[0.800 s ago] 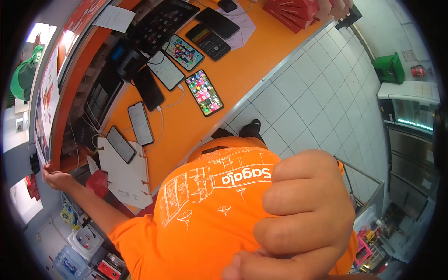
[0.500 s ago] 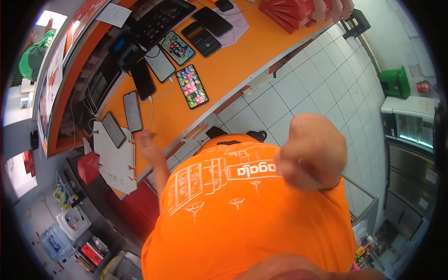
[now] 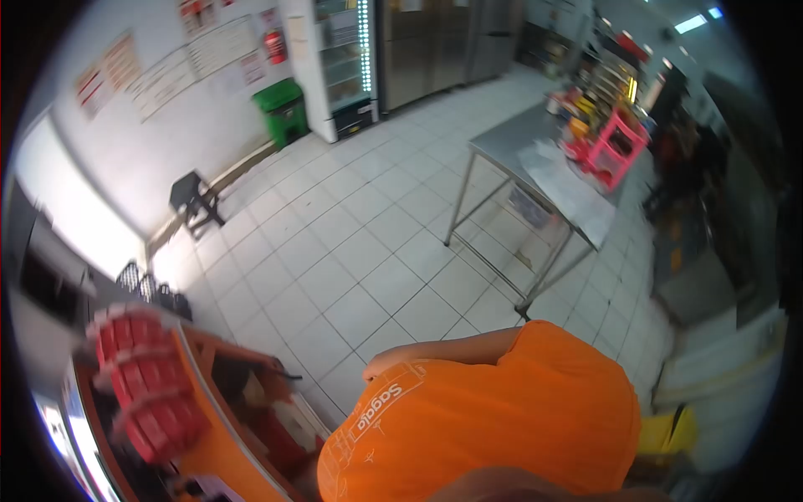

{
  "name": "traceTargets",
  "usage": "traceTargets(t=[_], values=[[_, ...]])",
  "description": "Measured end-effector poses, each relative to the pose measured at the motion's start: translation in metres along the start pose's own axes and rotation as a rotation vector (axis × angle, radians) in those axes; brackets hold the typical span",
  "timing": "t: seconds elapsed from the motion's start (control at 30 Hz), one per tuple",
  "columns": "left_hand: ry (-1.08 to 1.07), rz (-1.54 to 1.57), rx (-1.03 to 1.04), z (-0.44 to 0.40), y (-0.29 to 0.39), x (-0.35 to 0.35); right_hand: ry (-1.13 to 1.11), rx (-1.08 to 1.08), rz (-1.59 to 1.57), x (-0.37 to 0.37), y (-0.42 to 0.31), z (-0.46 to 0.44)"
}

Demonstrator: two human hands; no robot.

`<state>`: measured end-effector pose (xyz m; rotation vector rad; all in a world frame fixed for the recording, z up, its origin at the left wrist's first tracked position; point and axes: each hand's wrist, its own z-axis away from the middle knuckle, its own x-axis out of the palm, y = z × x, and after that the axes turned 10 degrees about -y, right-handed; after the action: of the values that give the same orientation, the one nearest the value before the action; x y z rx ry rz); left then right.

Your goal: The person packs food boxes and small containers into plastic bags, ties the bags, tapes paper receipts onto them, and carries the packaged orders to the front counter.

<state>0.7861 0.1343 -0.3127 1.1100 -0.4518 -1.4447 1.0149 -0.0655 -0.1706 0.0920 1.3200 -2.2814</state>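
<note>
My right hand (image 3: 383, 362) is held in front of my waist, against the orange shirt (image 3: 477, 410). Its fingers curl down out of sight, so what they do or hold is hidden. My left hand does not appear. Below and left of the right hand runs the orange counter (image 3: 219, 458), with stacked red cartons (image 3: 157, 386) on top. Open shelves (image 3: 272, 418) under the counter hold items too blurred to name.
A steel table (image 3: 514, 134) bears a pink rack (image 3: 617, 149) and several jumbled items. Along the far wall stand a black stool (image 3: 194, 199), a green bin (image 3: 283, 113), a glass-door fridge (image 3: 341, 67) and steel cabinets (image 3: 431, 54). White floor tiles (image 3: 335, 251) lie between.
The view has swung from the counter with phones to the tiled room. My right hand, raised before, is now lower at my waist. My left hand has gone out of view.
</note>
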Motion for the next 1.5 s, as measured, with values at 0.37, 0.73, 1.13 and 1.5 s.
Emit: traceTargets(t=[0.37,0.73,1.13,1.5], values=[[-0.384,-0.27,-0.202,-0.217,0.044,0.02,0.143,0.092,-0.576,-0.123,0.054,0.073],[-0.528,-1.188,0.199,-0.542,0.129,-0.119,0.723,0.753,-0.488,-0.158,0.282,0.12],[-0.758,-0.23,0.023,-0.82,0.463,0.163,1.135,0.84,-1.014,-0.134,0.436,0.17],[-0.838,-0.351,-0.408,-0.864,0.489,0.248,1.576,0.73,-0.755,-0.513,0.521,0.426]])
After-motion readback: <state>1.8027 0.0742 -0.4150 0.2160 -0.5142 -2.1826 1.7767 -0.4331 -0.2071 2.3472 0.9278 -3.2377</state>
